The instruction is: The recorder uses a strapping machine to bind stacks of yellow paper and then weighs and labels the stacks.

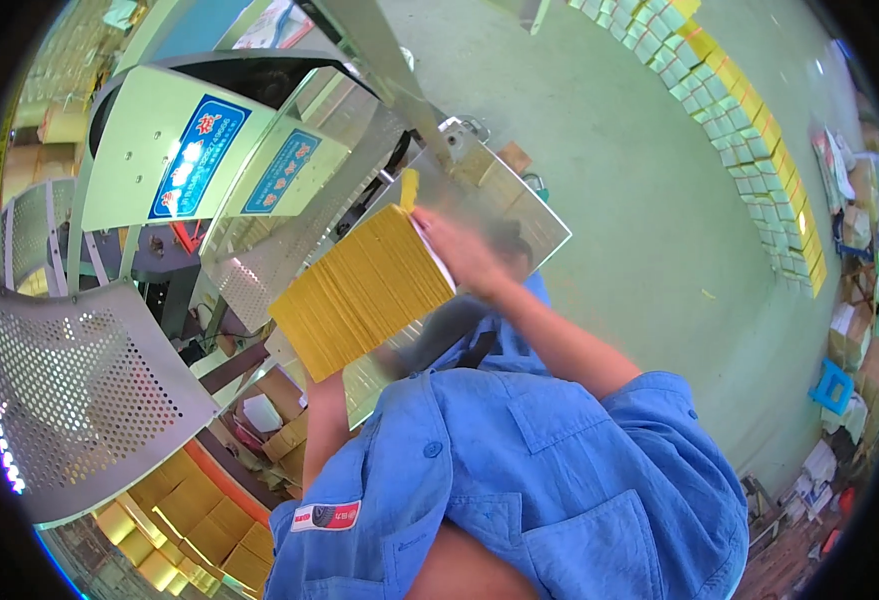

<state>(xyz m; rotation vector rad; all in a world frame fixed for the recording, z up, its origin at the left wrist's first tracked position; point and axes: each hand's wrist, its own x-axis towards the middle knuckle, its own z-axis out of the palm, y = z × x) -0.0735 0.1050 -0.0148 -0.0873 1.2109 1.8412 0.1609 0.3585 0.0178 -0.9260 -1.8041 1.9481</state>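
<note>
I see a thick stack of yellow cards [364, 290], held edge-up and tilted above the shiny metal table [519, 215]. One card [410, 189] sticks up from its top corner.

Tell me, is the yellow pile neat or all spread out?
Neat: the yellow stack sits squared, edges lined up, right hand against its end.

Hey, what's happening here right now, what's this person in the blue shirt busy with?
A person in a blue work shirt is handling a thick stack of yellow sheets over a shiny metal table beside a machine with perforated metal guards. The right hand presses against the stack's far end. The left forearm reaches up under the stack, with its hand hidden. Rows of stacked packs line the green floor behind.
</note>
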